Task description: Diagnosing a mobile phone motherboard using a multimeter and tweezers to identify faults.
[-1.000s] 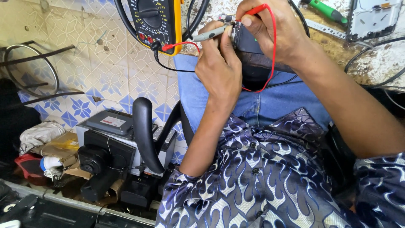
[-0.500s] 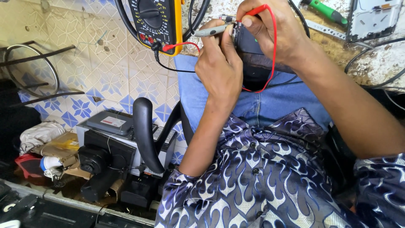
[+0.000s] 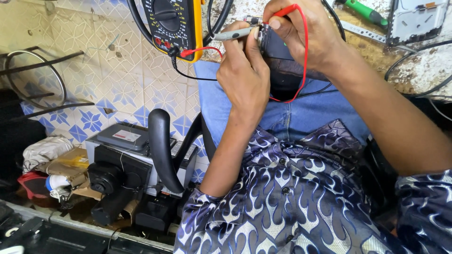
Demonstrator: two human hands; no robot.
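A worn, speckled bench (image 3: 414, 70) is running along the top right, bearing a green-handled screwdriver (image 3: 365, 11), a grey metal plate (image 3: 416, 19) and black cables (image 3: 419, 56). Below left, a blue-patterned tiled floor (image 3: 108, 84) is carrying a grey box (image 3: 127, 141), a wire stand (image 3: 37, 80) and cardboard scraps (image 3: 66, 164).

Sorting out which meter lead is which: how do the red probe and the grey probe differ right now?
The red probe sits in the right hand, its red wire looping down over the lap; the grey probe lies nearly level in the left hand, tip pointing left. Both meet at the small dark part beside the yellow multimeter.
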